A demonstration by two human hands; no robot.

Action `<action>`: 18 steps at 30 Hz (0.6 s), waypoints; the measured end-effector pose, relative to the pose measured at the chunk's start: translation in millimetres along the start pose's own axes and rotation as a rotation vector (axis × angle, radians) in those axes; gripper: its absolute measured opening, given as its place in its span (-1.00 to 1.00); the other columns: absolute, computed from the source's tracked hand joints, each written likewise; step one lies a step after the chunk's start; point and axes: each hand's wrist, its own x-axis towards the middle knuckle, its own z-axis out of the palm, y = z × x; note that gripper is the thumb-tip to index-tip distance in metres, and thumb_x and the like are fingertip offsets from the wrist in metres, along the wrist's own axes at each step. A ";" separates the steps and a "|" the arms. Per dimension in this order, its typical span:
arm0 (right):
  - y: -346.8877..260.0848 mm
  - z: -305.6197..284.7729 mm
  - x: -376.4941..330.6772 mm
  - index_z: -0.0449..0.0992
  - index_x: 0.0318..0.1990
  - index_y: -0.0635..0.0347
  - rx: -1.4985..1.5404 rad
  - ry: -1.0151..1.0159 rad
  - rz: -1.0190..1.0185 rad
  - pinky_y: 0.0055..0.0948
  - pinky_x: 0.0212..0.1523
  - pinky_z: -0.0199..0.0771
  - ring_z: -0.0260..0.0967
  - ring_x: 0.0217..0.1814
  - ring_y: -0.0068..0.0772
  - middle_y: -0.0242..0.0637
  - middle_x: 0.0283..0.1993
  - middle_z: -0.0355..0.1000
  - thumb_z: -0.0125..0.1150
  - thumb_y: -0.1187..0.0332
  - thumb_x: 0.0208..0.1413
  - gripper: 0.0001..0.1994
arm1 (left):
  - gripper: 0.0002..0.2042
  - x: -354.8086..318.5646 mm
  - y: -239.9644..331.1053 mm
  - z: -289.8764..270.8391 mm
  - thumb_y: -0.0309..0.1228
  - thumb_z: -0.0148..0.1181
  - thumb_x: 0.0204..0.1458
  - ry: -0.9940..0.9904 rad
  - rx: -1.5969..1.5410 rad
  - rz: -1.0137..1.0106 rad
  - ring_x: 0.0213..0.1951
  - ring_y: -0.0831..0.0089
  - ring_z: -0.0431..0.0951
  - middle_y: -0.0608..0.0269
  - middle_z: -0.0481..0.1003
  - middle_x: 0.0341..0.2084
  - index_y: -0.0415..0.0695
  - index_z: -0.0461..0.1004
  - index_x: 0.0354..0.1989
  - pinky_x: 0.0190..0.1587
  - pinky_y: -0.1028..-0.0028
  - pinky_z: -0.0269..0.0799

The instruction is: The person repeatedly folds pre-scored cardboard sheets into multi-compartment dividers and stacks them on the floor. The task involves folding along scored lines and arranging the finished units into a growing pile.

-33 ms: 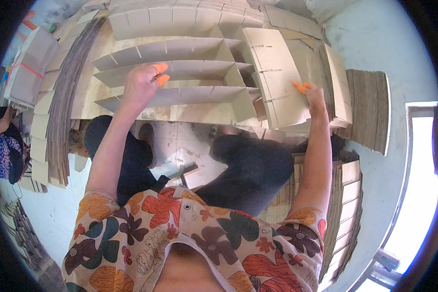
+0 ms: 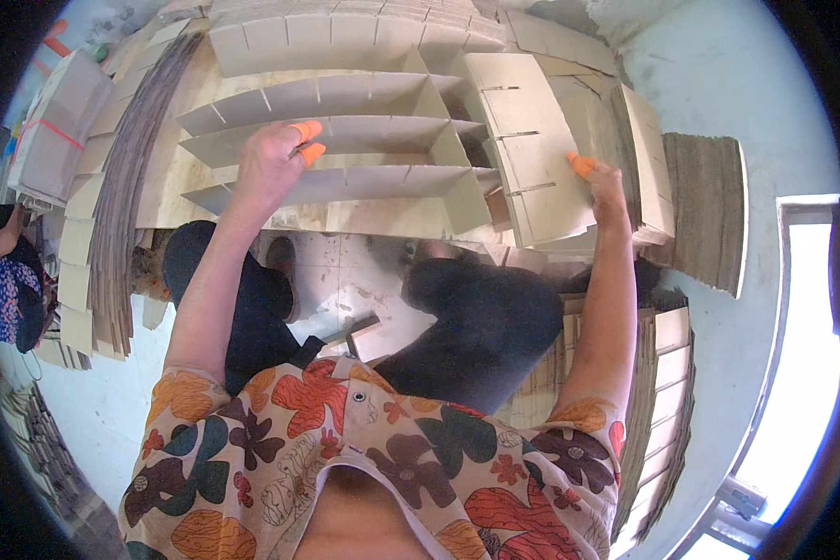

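Observation:
Orange finger covers sit on the fingertips of both hands. My left hand (image 2: 269,161) is curled at the middle of three long upright cardboard strips (image 2: 373,133), its thumb and forefinger closed about the top edge. My right hand (image 2: 604,182) pinches the right edge of a slotted cardboard panel (image 2: 527,140), which slants over the right ends of the strips. A shorter cardboard cross piece (image 2: 457,154) meets the long strips near their right ends. Beneath the panel, the joints are partly hidden.
Stacked cardboard pieces (image 2: 126,177) line the left of the worktable (image 2: 168,177). More stacks (image 2: 705,210) stand at the right, by the wall (image 2: 709,84). Slotted strips (image 2: 317,42) lie along the back. At the far left, part of another person (image 2: 9,289) shows.
My right hand's orange-covered fingertips have shifted slightly right along the panel and drawn closer together. My left hand and the cardboard strips stay in place.

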 end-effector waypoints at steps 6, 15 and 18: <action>-58.6 -12.8 -41.5 0.54 -0.12 0.28 0.235 0.223 -0.200 -0.54 -0.39 0.40 0.39 -0.42 -0.59 -0.30 -0.39 0.51 0.39 0.24 -0.12 -0.59 | -0.71 -7.6 10.4 -6.8 -0.47 0.33 -0.19 -0.003 0.012 -0.035 -0.32 0.21 0.54 0.07 0.53 -0.40 -0.22 0.53 -0.23 -0.25 0.36 0.45; -139.0 87.3 -100.9 0.46 -0.01 0.34 -0.362 -0.102 -0.687 -0.51 -0.38 0.44 0.43 -0.43 -0.59 -0.11 -0.42 0.53 0.33 0.43 -0.09 -0.58 | -0.74 -17.3 26.3 20.5 -0.35 0.31 -0.19 -0.204 0.043 0.074 -0.38 0.11 0.50 0.04 0.50 -0.50 -0.18 0.52 -0.30 -0.31 0.24 0.41; -138.8 112.1 -104.6 0.44 -0.01 0.37 -0.428 -0.127 -0.742 -0.48 -0.38 0.44 0.47 -0.42 -0.49 0.03 -0.44 0.49 0.30 0.46 -0.09 -0.58 | -0.78 -22.8 23.4 36.2 -0.39 0.29 -0.20 -0.179 0.023 0.113 -0.42 0.07 0.50 0.01 0.48 -0.59 -0.18 0.51 -0.36 -0.39 0.15 0.39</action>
